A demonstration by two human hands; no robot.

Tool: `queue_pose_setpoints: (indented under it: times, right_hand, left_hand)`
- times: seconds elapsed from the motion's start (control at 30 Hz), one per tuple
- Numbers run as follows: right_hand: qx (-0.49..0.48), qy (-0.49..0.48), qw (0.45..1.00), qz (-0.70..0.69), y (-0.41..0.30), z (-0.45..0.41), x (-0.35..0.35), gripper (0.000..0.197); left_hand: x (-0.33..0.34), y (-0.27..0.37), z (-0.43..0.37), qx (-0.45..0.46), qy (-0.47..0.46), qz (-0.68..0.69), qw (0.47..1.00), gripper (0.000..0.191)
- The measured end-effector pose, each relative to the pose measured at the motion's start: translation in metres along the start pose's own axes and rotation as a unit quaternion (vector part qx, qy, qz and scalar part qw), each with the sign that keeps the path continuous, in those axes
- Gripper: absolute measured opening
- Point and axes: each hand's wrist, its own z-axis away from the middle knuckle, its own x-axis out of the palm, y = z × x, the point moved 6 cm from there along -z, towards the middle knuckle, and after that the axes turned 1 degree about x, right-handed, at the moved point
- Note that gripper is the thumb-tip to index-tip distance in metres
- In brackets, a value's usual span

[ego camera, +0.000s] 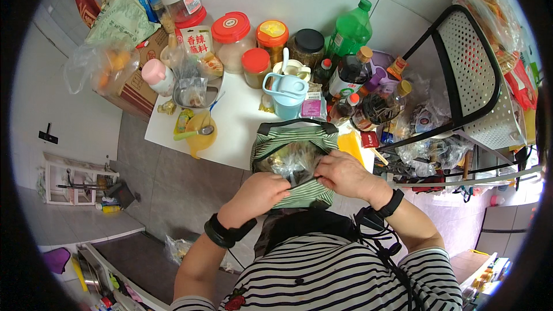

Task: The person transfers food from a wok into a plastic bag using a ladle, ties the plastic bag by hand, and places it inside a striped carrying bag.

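A green-and-white striped fabric bag (309,196) with a dark carrying handle stands unzipped at the table's near edge, against my body. Clear plastic packaging (293,160) fills its opening. My left hand (261,192) has its fingers closed on the near rim of the bag. On the other side, my right hand (345,177) pinches at the right edge of the opening, by the plastic. Just beyond the bag is a light blue lidded cup (286,93), with a pink-and-white packet (313,107) beside it.
Red-lidded jars (231,30), a green plastic bottle (352,30) and sauce bottles (345,77) line the back of the white table (235,129). A spoon (196,133) lies across a yellow dish (205,142) at left. A black-framed perforated chair (464,69) stands at right.
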Motion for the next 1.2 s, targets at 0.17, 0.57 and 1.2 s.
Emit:
queue_pose_setpoints:
  times: [0.17, 0.57, 1.2]
  right_hand:
    - [0.023, 0.000, 0.996, -0.088, 0.024, 0.017, -0.012, 0.012]
    - [0.260, 0.020, 0.921, -0.289, 0.122, 0.041, 0.045, 0.051]
    - [0.390, 0.079, 0.722, -0.566, 0.113, 0.055, 0.057, 0.013]
  left_hand:
    - [-0.008, 0.001, -0.004, -0.032, 0.177, -0.083, 0.980, 0.011]
    - [-0.050, 0.015, 0.001, -0.119, 0.299, -0.128, 0.938, 0.037]
    - [-0.043, -0.006, -0.029, -0.030, 0.225, -0.309, 0.923, 0.063]
